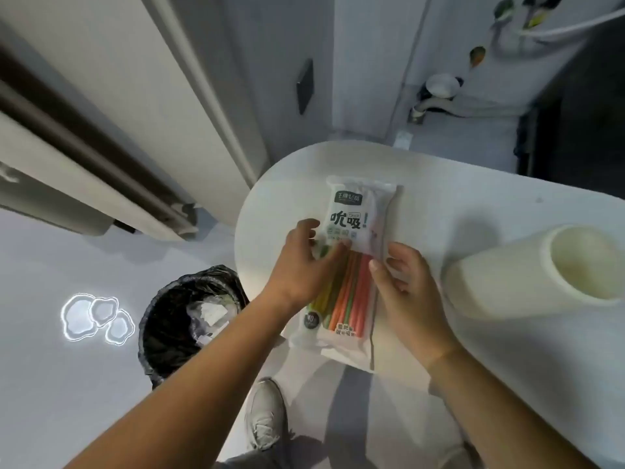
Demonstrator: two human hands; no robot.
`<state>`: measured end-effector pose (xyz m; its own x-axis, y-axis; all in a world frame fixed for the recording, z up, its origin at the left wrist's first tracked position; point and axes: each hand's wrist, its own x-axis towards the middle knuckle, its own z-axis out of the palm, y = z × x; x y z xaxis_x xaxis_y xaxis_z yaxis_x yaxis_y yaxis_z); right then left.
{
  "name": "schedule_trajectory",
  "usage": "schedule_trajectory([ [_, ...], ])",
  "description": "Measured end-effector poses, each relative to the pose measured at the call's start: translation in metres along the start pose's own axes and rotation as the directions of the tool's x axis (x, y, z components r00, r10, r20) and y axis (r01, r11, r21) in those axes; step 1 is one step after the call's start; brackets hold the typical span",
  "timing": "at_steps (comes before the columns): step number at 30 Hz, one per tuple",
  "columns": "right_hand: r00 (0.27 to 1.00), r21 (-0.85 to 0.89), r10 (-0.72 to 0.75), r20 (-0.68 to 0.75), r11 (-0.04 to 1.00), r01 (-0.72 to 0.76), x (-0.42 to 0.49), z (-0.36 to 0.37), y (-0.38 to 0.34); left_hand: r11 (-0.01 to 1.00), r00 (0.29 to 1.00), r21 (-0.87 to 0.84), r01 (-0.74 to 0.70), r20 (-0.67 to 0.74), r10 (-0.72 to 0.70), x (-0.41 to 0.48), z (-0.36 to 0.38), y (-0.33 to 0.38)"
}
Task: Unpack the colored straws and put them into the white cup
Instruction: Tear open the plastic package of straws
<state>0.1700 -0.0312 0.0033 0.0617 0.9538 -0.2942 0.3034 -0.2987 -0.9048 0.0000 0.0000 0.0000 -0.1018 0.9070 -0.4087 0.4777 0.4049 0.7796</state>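
Note:
A sealed plastic pack of colored straws (351, 231) lies lengthwise on the white table (456, 184), its near end hanging over the table's front edge. Green, yellow, orange and red straws show through the clear lower half. My left hand (304, 262) rests on the pack's left side, fingers curled over the middle. My right hand (402, 279) touches the right edge with thumb and fingertips. Whether either hand truly grips the pack is unclear. The white cup (554, 269) stands to the right of my right hand, its mouth open and nothing visible inside.
A bin with a black liner (189, 319) holding some white scraps stands on the floor just left of the table. My shoe (265, 414) shows below the table edge. A cabinet and door fill the left, pipes the far right.

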Motion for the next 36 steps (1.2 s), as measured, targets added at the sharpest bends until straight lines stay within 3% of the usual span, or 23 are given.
schedule_trajectory([
  [3,1.0,0.078,-0.002,0.015,0.997,0.001,0.014,0.002,0.007,0.995,0.995,0.072,-0.064,-0.072,0.069,0.017,0.01,-0.002],
  [6,1.0,0.141,-0.021,-0.004,0.99,0.021,0.027,0.005,0.014,0.998,0.996,0.054,-0.042,-0.078,0.046,0.029,0.016,0.001],
  [13,0.998,0.254,-0.055,-0.039,0.965,0.063,0.046,0.0,0.02,0.982,0.995,-0.188,-0.034,-0.096,0.016,0.028,0.016,0.003],
  [18,0.989,0.229,-0.139,-0.051,0.962,0.147,0.038,-0.001,0.007,0.911,0.984,-0.371,-0.179,-0.083,0.159,0.008,0.011,0.01],
  [23,0.98,0.412,-0.197,0.036,0.896,0.165,0.003,-0.016,-0.022,0.823,0.942,-0.465,-0.328,-0.096,0.321,-0.037,0.004,0.021],
  [26,0.953,0.432,-0.296,0.055,0.868,0.245,-0.03,-0.031,-0.04,0.804,0.91,-0.425,-0.415,-0.183,0.373,-0.069,-0.001,0.027],
  [29,0.918,0.361,-0.397,-0.027,0.852,0.379,-0.063,-0.041,-0.051,0.796,0.871,-0.355,-0.491,-0.23,0.435,-0.103,-0.001,0.036],
  [34,0.881,0.345,-0.45,-0.144,0.812,0.471,-0.105,-0.052,-0.055,0.796,0.76,-0.074,-0.601,-0.361,0.541,-0.143,0.005,0.054],
  [36,0.871,0.398,-0.473,-0.13,0.78,0.483,-0.12,-0.055,-0.055,0.752,0.735,-0.122,-0.648,-0.359,0.575,-0.16,0.012,0.065],
])
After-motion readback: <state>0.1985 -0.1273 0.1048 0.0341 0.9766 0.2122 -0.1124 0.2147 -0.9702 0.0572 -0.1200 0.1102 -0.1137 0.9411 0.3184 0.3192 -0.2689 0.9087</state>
